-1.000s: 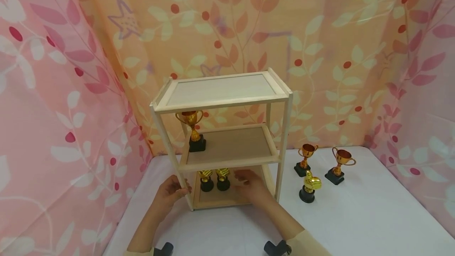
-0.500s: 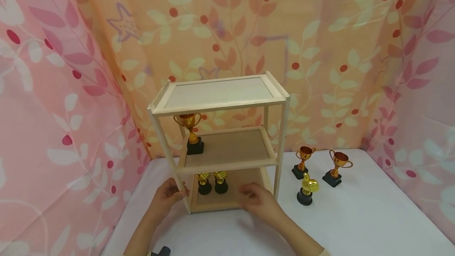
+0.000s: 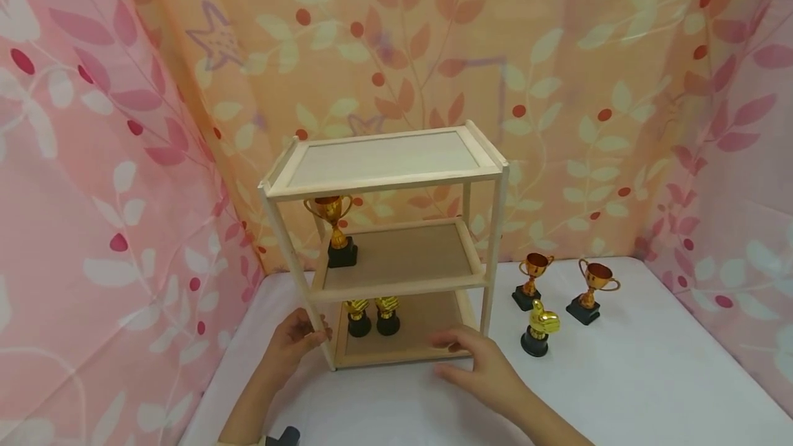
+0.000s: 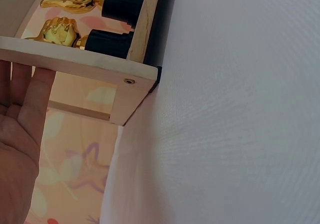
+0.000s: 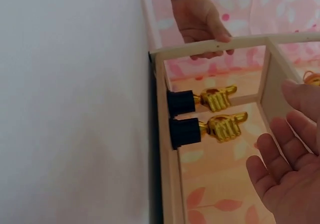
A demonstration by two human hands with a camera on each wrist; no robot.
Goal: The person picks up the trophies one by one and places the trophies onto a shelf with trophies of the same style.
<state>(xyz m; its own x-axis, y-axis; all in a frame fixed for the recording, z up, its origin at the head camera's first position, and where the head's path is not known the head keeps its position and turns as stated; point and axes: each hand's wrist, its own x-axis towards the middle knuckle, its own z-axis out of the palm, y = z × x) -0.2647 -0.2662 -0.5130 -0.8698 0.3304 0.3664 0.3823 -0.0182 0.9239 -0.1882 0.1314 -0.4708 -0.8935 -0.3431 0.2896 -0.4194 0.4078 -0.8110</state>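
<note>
Presently, the left hand (image 3: 291,344) pinches a shelf post (image 3: 287,246) between thumb and fingers, while the right hand (image 3: 486,372) hangs relaxed, fingers parted. Two golden thumbs-up trophies (image 3: 388,321) stand on the bottom shelf (image 3: 427,325) between the hands; a third trophy (image 3: 542,326) stands right of both.

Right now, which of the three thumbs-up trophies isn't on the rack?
The thumbs-up trophy on the white tabletop, right of the rack; the other two stand on the bottom shelf.

Left arm (image 3: 252,401) and right arm (image 3: 545,420) extend from the near side
Left hand (image 3: 291,344) grips, thumb opposing fingers; right hand (image 3: 486,369) bends loosely, thumb apart.
</note>
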